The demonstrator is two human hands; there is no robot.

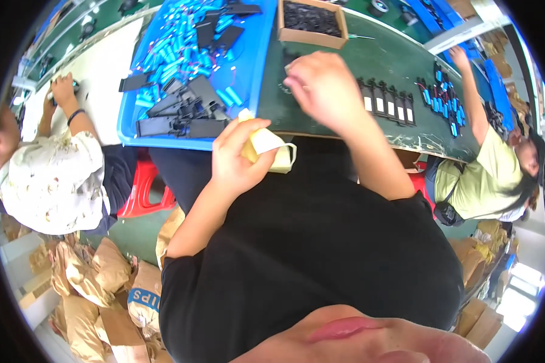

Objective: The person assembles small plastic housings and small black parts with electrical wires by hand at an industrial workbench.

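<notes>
My left hand [239, 154] is closed around a pale yellow, paper-like strip [265, 143] that is folded, with a loop at its right end. It is held just off the table's near edge. My right hand [322, 85] is over the green table [345, 60], fingers curled in with thumb and fingertips together; anything in them is too small to make out. Dark pieces [289, 59] lie beside its fingertips, partly hidden. Right of that forearm stands a row of several black plastic housings [390, 104] with white labels.
A blue tray [259, 78] holds blue cylindrical cells and black plastic parts. Behind sits a cardboard box [312, 37] of small black pieces. Wired blue cells [443, 100] lie far right. Co-workers sit at left [54, 175] and right [490, 175]. Paper sacks [91, 272] stand behind at left.
</notes>
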